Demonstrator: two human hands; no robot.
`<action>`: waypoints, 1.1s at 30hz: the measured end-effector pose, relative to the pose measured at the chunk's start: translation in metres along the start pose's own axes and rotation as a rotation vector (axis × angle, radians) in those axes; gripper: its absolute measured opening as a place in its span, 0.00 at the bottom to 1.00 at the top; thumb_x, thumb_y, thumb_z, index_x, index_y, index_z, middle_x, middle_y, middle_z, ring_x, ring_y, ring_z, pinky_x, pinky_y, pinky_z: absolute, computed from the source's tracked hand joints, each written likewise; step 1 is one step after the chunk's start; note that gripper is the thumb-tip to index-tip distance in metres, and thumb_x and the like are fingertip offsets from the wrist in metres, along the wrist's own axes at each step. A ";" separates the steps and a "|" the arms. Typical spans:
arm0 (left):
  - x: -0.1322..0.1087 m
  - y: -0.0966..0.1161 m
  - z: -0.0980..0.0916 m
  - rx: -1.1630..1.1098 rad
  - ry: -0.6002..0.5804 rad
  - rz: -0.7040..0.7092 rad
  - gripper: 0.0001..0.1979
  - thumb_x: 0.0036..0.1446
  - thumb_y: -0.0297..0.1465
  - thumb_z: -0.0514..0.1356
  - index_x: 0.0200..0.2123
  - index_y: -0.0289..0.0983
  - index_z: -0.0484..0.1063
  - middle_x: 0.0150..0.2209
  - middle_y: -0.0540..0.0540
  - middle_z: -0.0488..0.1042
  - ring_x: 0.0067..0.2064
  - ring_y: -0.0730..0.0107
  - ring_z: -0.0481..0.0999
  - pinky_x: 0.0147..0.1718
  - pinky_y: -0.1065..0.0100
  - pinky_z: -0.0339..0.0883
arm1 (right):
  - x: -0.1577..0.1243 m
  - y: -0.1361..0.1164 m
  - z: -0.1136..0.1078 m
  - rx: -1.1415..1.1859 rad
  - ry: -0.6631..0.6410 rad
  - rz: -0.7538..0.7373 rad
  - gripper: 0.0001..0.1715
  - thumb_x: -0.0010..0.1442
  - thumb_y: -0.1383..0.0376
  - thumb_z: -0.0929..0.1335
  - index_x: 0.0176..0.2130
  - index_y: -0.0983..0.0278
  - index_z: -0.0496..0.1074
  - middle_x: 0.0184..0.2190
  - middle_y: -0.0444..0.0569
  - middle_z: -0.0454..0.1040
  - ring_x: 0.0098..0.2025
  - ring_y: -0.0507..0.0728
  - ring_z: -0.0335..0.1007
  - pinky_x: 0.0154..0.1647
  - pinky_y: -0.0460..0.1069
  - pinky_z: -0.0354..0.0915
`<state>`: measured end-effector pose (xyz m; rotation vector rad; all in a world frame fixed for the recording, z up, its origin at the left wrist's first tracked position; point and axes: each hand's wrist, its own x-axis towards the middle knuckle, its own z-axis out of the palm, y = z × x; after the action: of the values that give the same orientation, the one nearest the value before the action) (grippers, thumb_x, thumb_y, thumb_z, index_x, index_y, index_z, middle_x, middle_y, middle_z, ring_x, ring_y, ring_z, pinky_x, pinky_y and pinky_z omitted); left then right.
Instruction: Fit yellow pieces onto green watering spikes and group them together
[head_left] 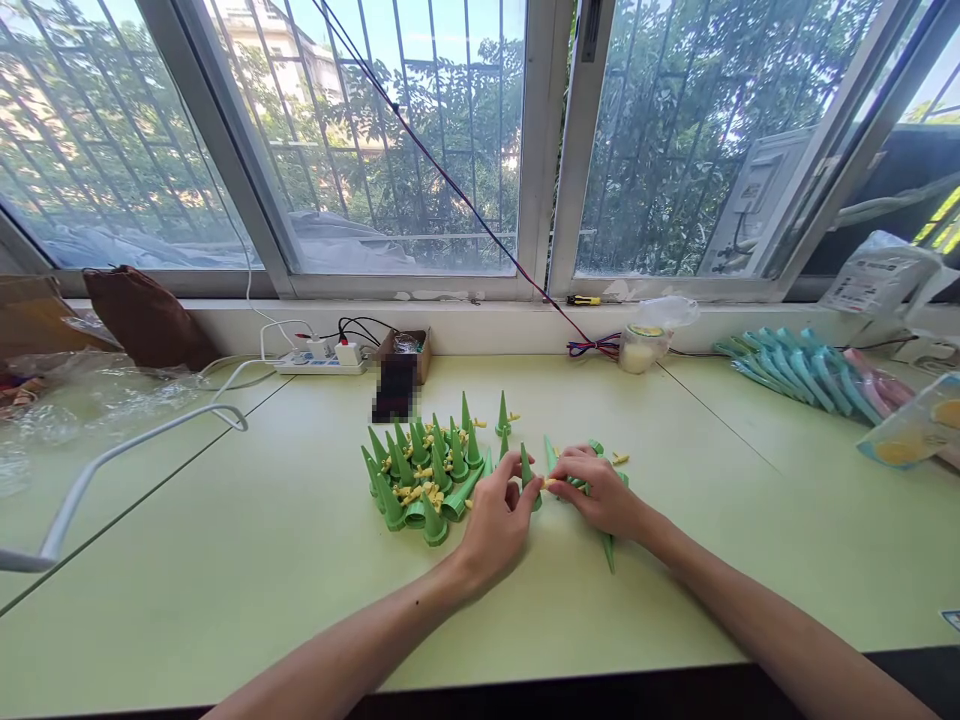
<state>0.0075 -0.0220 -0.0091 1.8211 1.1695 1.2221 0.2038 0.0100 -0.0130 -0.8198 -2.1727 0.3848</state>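
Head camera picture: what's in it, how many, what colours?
green cones: many, green, mostly left of centre
yellow pieces: many, yellow, among the cones
table: one, pale green, under the cones
box: one, brown, back edge
power strip: one, white, back left
bundle: one, brown, far left
plastic wrap: uncounted, clear, left
bent tube: one, white, left
jar: one, whitish, back right
packets: several, blue and pink, right
windows: several, grey-framed, behind the table
trees: uncounted, green, outside
left hand: one, bare, holding a green cone
right hand: one, bare, pinching a yellow piece
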 end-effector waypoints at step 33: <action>0.002 0.007 -0.004 0.105 0.047 -0.043 0.08 0.64 0.38 0.58 0.40 0.39 0.69 0.22 0.57 0.59 0.22 0.74 0.56 0.25 0.70 0.50 | 0.002 0.003 -0.001 -0.036 0.065 0.028 0.23 0.75 0.53 0.60 0.34 0.61 0.72 0.27 0.46 0.75 0.32 0.56 0.70 0.47 0.56 0.63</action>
<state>0.0068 -0.0231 -0.0011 1.8425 1.3150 1.2050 0.2044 0.0136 -0.0129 -0.8719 -2.1152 0.3298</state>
